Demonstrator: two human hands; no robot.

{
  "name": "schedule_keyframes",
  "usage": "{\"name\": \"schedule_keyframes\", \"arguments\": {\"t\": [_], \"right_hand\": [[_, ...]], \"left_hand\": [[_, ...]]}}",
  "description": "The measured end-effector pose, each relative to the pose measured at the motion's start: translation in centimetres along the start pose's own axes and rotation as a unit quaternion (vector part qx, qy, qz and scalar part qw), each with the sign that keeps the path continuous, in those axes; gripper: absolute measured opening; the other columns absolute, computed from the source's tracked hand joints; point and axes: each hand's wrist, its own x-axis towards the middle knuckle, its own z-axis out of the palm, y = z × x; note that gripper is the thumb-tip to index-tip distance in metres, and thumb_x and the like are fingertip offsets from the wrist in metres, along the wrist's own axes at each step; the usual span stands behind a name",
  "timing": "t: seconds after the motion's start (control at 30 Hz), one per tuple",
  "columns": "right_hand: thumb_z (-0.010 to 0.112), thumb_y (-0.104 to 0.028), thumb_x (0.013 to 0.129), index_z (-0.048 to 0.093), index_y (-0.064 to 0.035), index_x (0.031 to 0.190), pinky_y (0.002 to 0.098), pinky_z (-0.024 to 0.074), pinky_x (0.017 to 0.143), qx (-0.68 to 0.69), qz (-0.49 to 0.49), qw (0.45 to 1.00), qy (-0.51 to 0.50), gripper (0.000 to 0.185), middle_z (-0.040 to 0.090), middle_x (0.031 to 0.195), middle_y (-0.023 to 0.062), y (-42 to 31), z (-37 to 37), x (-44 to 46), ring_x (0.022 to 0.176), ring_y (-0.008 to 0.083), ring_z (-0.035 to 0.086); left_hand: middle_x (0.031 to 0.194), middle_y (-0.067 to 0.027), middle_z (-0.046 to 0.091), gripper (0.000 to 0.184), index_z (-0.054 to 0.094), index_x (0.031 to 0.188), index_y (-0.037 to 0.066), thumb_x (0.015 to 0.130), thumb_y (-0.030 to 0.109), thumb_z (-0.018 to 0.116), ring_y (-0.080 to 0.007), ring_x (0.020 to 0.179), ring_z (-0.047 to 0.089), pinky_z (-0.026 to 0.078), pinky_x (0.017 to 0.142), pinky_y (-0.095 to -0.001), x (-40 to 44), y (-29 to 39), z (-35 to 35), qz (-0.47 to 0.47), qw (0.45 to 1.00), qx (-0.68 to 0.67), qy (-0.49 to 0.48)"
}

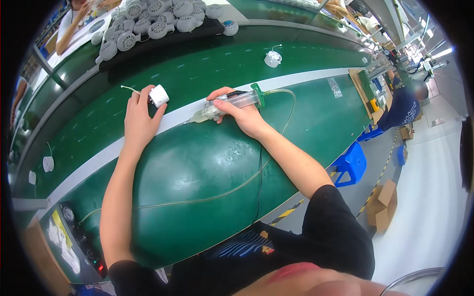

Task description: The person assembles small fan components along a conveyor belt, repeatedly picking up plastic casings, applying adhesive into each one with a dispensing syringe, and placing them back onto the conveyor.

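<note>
My left hand (139,118) grips a small white round plastic part (159,95) between thumb and fingers, over the white strip's far edge. A thin pale wire (129,89) sticks out from behind these fingers. My right hand (239,112) is wrapped round a clear dispensing syringe (243,100), its tip pointing down and left toward my left hand. The tip is apart from the white part. A green cap (258,94) closes the syringe's rear end, and a clear air tube (295,101) runs from it.
The tube crosses the green worktop (197,172) toward a dispenser box (79,237) with a gauge. Similar white parts (272,58) sit on the green belt (217,64). Grey perforated housings (158,28) are heaped behind. A co-worker (402,106) and a blue stool (351,164) are at right.
</note>
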Motion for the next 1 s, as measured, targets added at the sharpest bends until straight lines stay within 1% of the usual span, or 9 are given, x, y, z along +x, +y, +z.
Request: {"name": "schedule_keyframes", "arguments": {"t": [0.1,0.2,0.27,0.33,0.37,0.47,0.6,0.9,1.0], "right_hand": [[0.065,-0.026,0.100,0.066,-0.0036,0.118,0.0296,0.0549,0.073,0.008,-0.003,1.000,0.000,0.029,0.069,0.101,0.0098,-0.1,-0.8,-0.3,0.081,0.0154,0.065],[0.063,-0.027,0.100,0.064,-0.0027,0.120,0.0310,0.0549,0.072,0.083,0.001,0.996,0.021,0.031,0.069,0.104,0.0111,0.2,-1.7,-0.4,0.084,0.0175,0.066],[0.063,-0.027,0.100,0.062,-0.0013,0.122,0.0330,0.0546,0.073,0.107,-0.042,0.993,0.021,0.033,0.068,0.107,0.0124,0.8,-2.5,-0.2,0.087,0.0200,0.066],[0.062,-0.027,0.100,0.062,0.0001,0.122,0.0344,0.0534,0.077,0.107,-0.060,0.992,0.019,0.034,0.067,0.109,0.0130,0.9,-2.3,-0.2,0.090,0.0212,0.065],[0.062,-0.027,0.100,0.062,0.0001,0.122,0.0344,0.0534,0.077,0.117,-0.054,0.992,0.007,0.034,0.067,0.109,0.0130,0.9,-1.9,0.1,0.090,0.0212,0.065],[0.063,-0.027,0.100,0.061,0.0004,0.123,0.0346,0.0519,0.081,0.083,-0.057,0.995,0.027,0.035,0.067,0.108,0.0130,1.1,-0.9,-0.3,0.089,0.0211,0.065],[0.065,-0.027,0.100,0.061,0.0007,0.123,0.0344,0.0512,0.082,0.048,-0.045,0.997,0.048,0.036,0.068,0.107,0.0130,1.2,0.3,-0.8,0.088,0.0209,0.064],[0.066,-0.027,0.099,0.060,0.0005,0.123,0.0343,0.0510,0.081,0.044,-0.066,0.995,0.063,0.037,0.068,0.105,0.0128,1.6,0.0,-0.1,0.088,0.0207,0.064],[0.066,-0.027,0.099,0.060,0.0003,0.123,0.0344,0.0509,0.081,0.040,-0.064,0.995,0.059,0.037,0.067,0.106,0.0129,1.6,-0.1,-0.1,0.089,0.0208,0.063]], "left_hand": [[0.117,-0.0149,0.061,0.058,0.053,0.137,0.008,0.084,0.008,0.075,-0.0327,0.106,0.062,0.052,0.091,-0.0393,0.4,0.7,0.3,0.038,0.996,-0.072,0.019],[0.117,-0.0145,0.063,0.056,0.053,0.133,0.008,0.082,0.006,0.075,-0.0324,0.104,0.064,0.053,0.088,-0.0382,0.4,1.4,0.6,0.075,0.983,-0.162,0.030],[0.116,-0.0145,0.064,0.052,0.054,0.129,0.009,0.081,0.004,0.074,-0.0315,0.103,0.066,0.054,0.087,-0.0374,0.4,2.3,0.1,0.080,0.973,-0.215,-0.021],[0.114,-0.0139,0.065,0.052,0.054,0.130,0.010,0.083,0.011,0.076,-0.0326,0.101,0.067,0.054,0.088,-0.0379,0.3,1.6,0.2,0.102,0.959,-0.251,-0.080],[0.114,-0.0139,0.065,0.052,0.054,0.130,0.010,0.083,0.011,0.076,-0.0326,0.101,0.067,0.054,0.088,-0.0379,0.2,1.4,0.1,0.088,0.963,-0.242,-0.080],[0.113,-0.0136,0.067,0.052,0.054,0.131,0.010,0.085,0.021,0.078,-0.0332,0.101,0.067,0.055,0.089,-0.0400,-0.8,1.3,-0.1,0.181,0.965,-0.159,-0.101],[0.112,-0.0138,0.068,0.054,0.055,0.132,0.011,0.086,0.029,0.078,-0.0329,0.102,0.067,0.054,0.088,-0.0418,-1.7,0.5,0.0,0.174,0.967,-0.151,-0.106],[0.109,-0.0134,0.067,0.055,0.054,0.134,0.012,0.088,0.032,0.077,-0.0314,0.102,0.067,0.055,0.088,-0.0412,-1.2,-0.1,0.4,0.186,0.970,-0.126,-0.089],[0.129,-0.0134,0.064,0.058,0.055,0.136,0.008,0.087,0.027,0.079,-0.0327,0.116,0.064,0.053,0.100,-0.0405,-1.1,0.0,0.0,0.153,0.973,-0.110,-0.136]]}}
